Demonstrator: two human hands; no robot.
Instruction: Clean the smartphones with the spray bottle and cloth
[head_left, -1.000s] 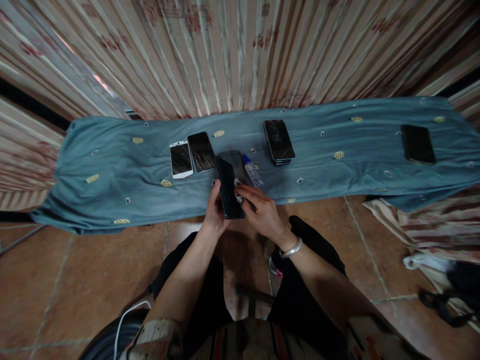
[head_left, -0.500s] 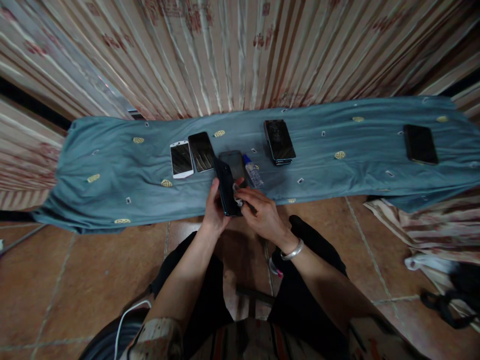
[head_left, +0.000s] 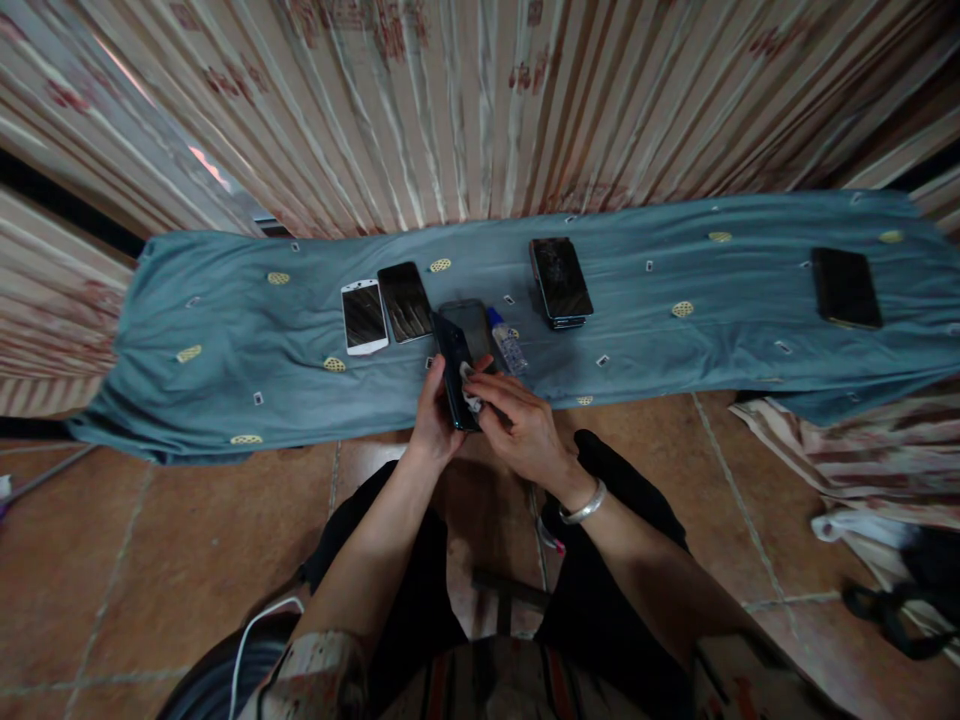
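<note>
A dark smartphone point(head_left: 453, 372) is tilted up in my left hand point(head_left: 433, 420), whose fingers wrap its lower left edge. My right hand point(head_left: 525, 425) pinches a small white wipe point(head_left: 469, 390) and presses it against the phone's face. Behind the held phone, a grey phone-like slab point(head_left: 474, 325) lies on the cloth, partly covered by my hands. Beside it, to the right, lies a small clear bottle with a blue cap point(head_left: 508, 342).
A blue-green cloth point(head_left: 637, 350) covers the long table. On it lie a white phone point(head_left: 365, 317), a black phone point(head_left: 405, 302), a stack of phones point(head_left: 561, 280) and a dark device point(head_left: 846, 287) far right. Striped curtains point(head_left: 450, 110) hang behind.
The held phone has turned slightly, showing more of its face. My right hand has shifted the wipe a little to the left across it.
</note>
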